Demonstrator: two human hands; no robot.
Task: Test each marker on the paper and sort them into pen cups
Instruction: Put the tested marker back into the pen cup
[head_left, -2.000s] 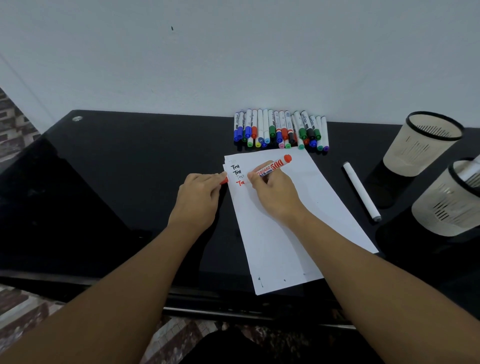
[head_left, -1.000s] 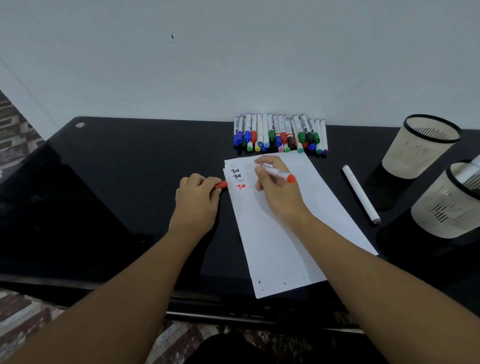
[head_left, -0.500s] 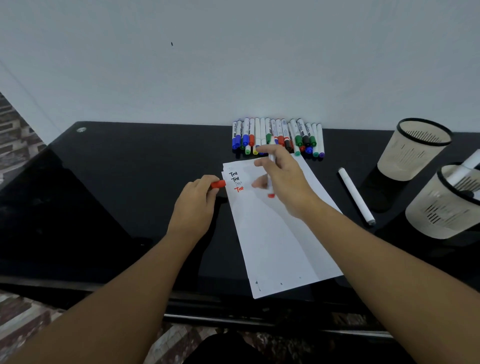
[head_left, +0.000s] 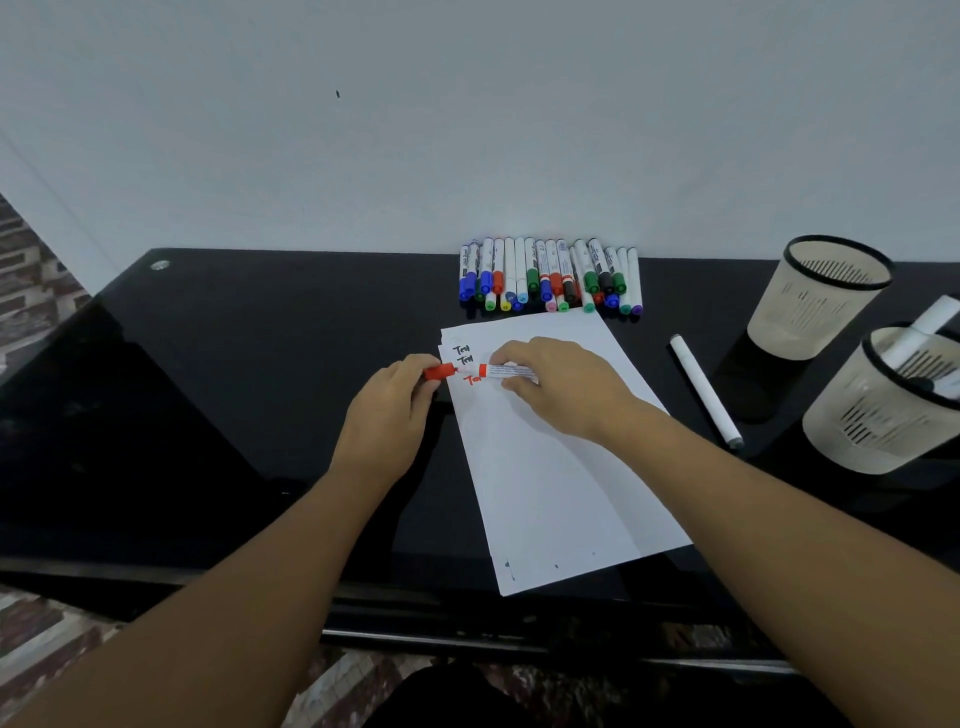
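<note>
Over the paper (head_left: 545, 457) on the counter (head_left: 260, 389), the right hand (head_left: 561, 384) has turned the red marker (head_left: 506, 371) tip-first toward the cap (head_left: 440, 372) pinched by the left hand (head_left: 395, 410); testing is done, capping comes next.

A glossy black table (head_left: 218, 374) stands against a pale wall. On it lie white sheets of paper (head_left: 550, 467) (slightly fanned, with short handwritten marks near the top left corner), a row of capped markers (head_left: 550, 275) side by side along the far edge, a single white marker (head_left: 704, 392) to the right of the paper, and two beige pen cups (head_left: 815, 296) (head_left: 883, 410) at the right
</note>
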